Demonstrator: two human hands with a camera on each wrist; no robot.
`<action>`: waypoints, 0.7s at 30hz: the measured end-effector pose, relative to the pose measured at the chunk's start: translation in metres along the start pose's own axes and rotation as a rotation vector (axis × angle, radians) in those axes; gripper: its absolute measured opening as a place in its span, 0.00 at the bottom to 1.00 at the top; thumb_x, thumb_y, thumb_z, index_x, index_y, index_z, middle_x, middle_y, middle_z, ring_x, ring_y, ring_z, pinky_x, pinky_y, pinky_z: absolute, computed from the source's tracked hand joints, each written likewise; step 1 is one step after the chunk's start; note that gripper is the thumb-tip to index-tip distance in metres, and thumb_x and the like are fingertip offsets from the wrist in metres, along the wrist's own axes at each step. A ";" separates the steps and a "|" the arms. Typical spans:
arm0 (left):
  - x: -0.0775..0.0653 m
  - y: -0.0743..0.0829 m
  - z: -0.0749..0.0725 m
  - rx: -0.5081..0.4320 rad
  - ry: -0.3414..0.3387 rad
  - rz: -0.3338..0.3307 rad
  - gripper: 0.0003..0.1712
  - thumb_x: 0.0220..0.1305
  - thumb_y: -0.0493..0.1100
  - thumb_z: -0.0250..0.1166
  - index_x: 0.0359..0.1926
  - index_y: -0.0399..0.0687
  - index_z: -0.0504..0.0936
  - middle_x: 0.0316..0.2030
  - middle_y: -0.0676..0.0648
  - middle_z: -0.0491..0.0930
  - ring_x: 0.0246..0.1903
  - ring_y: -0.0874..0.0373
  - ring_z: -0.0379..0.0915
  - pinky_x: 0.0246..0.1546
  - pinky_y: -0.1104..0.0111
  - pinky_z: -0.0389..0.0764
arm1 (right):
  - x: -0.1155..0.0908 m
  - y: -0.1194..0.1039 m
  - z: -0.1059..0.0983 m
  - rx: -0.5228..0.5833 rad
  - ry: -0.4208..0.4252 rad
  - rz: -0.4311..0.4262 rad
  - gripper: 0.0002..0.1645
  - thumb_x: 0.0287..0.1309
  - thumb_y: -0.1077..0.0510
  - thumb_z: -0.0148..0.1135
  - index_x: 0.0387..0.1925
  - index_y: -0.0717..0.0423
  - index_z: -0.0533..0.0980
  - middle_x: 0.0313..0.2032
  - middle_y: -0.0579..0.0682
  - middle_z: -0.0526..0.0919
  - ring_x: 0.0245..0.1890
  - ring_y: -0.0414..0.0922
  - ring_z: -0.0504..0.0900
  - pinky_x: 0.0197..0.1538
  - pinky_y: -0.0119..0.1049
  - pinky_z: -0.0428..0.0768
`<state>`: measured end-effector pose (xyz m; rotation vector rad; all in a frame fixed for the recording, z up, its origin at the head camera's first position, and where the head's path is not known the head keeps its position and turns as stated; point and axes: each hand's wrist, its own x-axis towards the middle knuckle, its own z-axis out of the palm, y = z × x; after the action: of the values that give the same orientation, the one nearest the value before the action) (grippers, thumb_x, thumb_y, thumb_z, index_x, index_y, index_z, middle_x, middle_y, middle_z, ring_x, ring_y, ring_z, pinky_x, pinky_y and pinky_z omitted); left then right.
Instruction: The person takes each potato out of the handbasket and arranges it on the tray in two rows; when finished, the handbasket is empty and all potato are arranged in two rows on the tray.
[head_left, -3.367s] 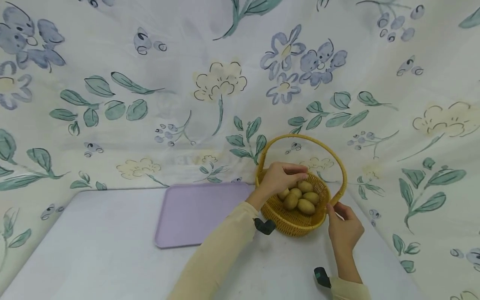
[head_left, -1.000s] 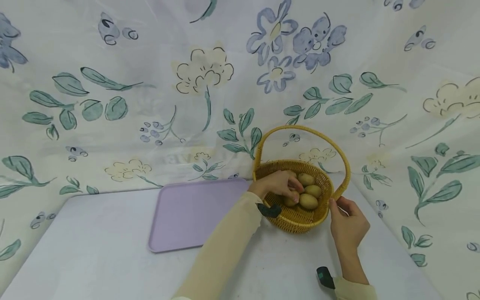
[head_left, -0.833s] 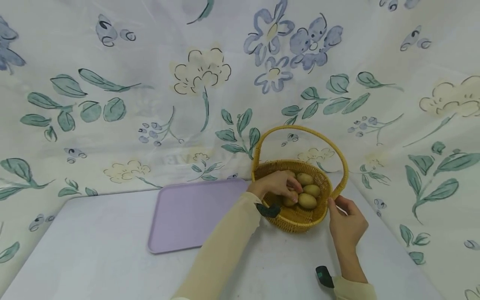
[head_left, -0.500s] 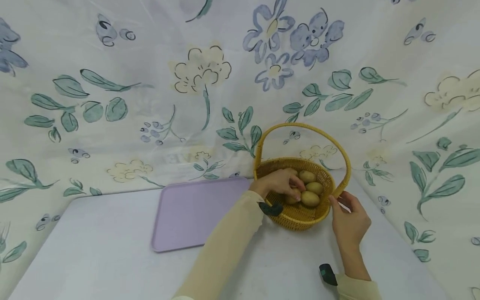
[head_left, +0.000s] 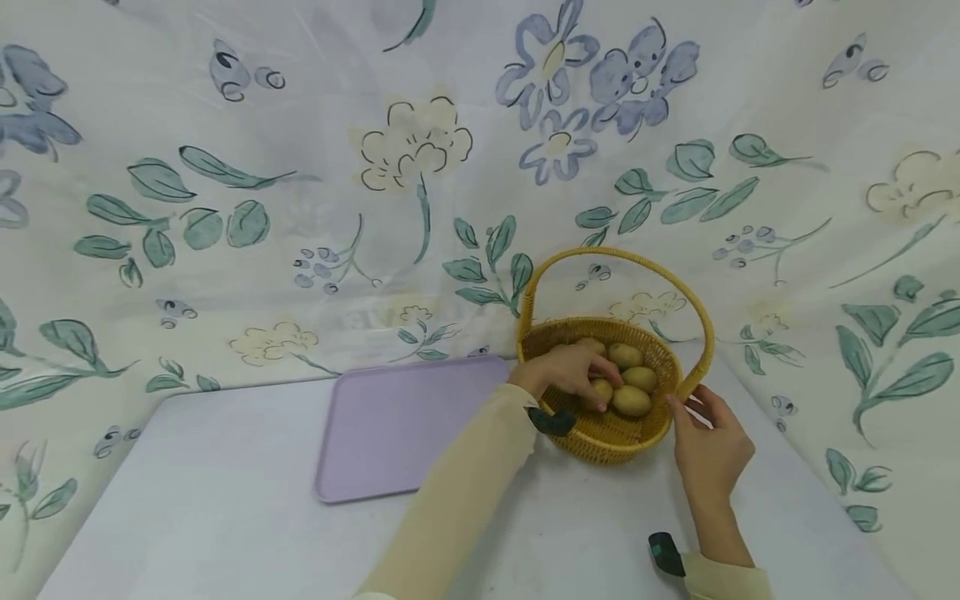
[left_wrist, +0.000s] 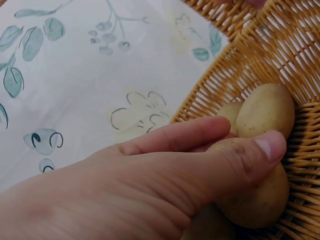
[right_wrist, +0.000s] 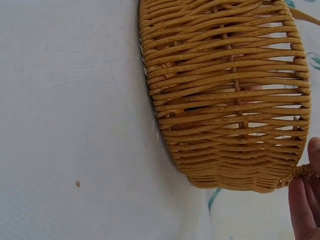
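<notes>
A yellow-brown wicker basket (head_left: pixel 600 450) with a tall arched handle (head_left: pixel 626 257) stands at the back right, and several potatoes (head_left: pixel 632 401) lie in it. My left hand (head_left: pixel 572 369) reaches inside over its left rim. In the left wrist view, the thumb and fingers close around a potato (left_wrist: pixel 257 202), with another potato (left_wrist: pixel 267 110) just beyond the fingertips; the palm hides part of the pile. My right hand (head_left: pixel 711 442) pinches the foot of the handle at the right rim. In the right wrist view, its fingers (right_wrist: pixel 301 207) grip that woven foot beside the basket's side wall (right_wrist: pixel 225 100).
Left of the basket, a shallow lilac tray (head_left: pixel 375 492) lies on the white table (head_left: pixel 225 500), partly covered by my left sleeve (head_left: pixel 457 492). A floral cloth (head_left: pixel 337 167) hangs behind the table and down its right side. A dark wrist device (head_left: pixel 665 554) sits at each cuff.
Since the oldest frame, my left hand has lowered from above the potatoes down among them. Over the last second it has shifted only slightly. My right hand keeps its pinch on the handle's foot.
</notes>
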<state>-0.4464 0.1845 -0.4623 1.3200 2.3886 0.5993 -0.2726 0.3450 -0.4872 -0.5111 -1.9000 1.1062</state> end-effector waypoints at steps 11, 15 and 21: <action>-0.001 -0.004 0.004 -0.117 0.009 -0.069 0.13 0.54 0.54 0.80 0.40 0.75 0.88 0.50 0.62 0.77 0.51 0.68 0.72 0.58 0.75 0.72 | -0.004 -0.003 0.000 -0.019 -0.003 0.048 0.15 0.59 0.61 0.73 0.45 0.68 0.86 0.43 0.66 0.89 0.27 0.09 0.74 0.33 0.07 0.74; 0.000 -0.005 0.005 -0.162 0.022 -0.047 0.12 0.53 0.50 0.81 0.39 0.72 0.89 0.47 0.61 0.75 0.49 0.68 0.70 0.56 0.78 0.71 | -0.004 -0.003 0.001 -0.015 0.008 0.026 0.14 0.59 0.62 0.72 0.43 0.69 0.86 0.42 0.65 0.89 0.27 0.09 0.74 0.32 0.07 0.74; 0.000 -0.002 0.001 -0.195 0.020 -0.031 0.13 0.55 0.46 0.80 0.40 0.67 0.90 0.47 0.58 0.74 0.49 0.67 0.69 0.56 0.80 0.70 | -0.001 -0.006 0.001 0.000 0.007 0.019 0.13 0.59 0.62 0.72 0.43 0.69 0.86 0.42 0.66 0.89 0.26 0.10 0.75 0.32 0.08 0.74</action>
<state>-0.4478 0.1838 -0.4640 1.1966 2.2945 0.8171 -0.2720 0.3408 -0.4829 -0.5335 -1.8921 1.1153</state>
